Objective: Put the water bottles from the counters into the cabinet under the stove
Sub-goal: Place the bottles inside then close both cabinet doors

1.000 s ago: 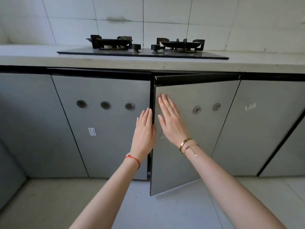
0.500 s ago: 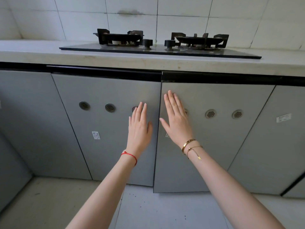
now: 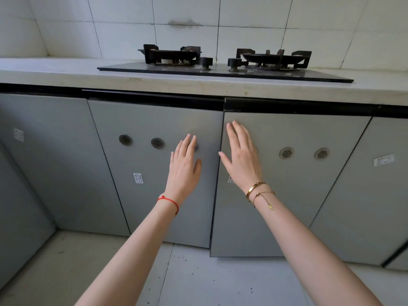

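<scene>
Two grey cabinet doors sit under the black two-burner stove (image 3: 225, 62). My left hand (image 3: 184, 166) lies flat, fingers straight, on the left door (image 3: 141, 195). Flat against the right door (image 3: 287, 195), near its left edge, is my right hand (image 3: 240, 155). Both doors look shut against the cabinet, the right one standing very slightly proud. Neither hand holds anything. No water bottle is in view.
The pale counter (image 3: 66, 74) runs left and right of the stove, with white wall tiles behind it. More grey cabinet doors continue on the left (image 3: 50, 162) and right (image 3: 364, 195). A light tiled floor (image 3: 198, 279) lies below.
The right door, half open a second ago, has swung shut under my right hand. My left hand stayed flat on the left door. The view moved closer and a little left.
</scene>
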Available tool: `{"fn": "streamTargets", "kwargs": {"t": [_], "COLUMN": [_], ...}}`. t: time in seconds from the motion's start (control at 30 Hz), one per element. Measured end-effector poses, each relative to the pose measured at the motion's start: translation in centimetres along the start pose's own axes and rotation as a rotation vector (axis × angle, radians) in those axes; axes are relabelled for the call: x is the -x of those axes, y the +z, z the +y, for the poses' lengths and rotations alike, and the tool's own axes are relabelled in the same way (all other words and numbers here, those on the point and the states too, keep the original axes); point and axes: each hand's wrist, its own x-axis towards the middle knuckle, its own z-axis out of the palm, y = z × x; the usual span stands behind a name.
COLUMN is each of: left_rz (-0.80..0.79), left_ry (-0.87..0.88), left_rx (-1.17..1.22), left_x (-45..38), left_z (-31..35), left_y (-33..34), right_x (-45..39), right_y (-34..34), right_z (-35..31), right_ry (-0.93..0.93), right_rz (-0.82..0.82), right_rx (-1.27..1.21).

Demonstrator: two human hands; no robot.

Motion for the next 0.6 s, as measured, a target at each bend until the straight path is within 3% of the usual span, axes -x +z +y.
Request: {"fn": "streamTargets", "kwargs": {"t": [0.6], "left_rz": [-0.069], "left_ry": [0.011], "left_rx": [-0.05], "left_x": [6.2], "left_z": [-1.0], "left_y": [-6.0], "right_x": [5.1], "right_y": [-2.3], "right_z": [-2.9], "right_ry": [-0.017], "right_rz": [-0.002], "right_rx": [-0.164]}}
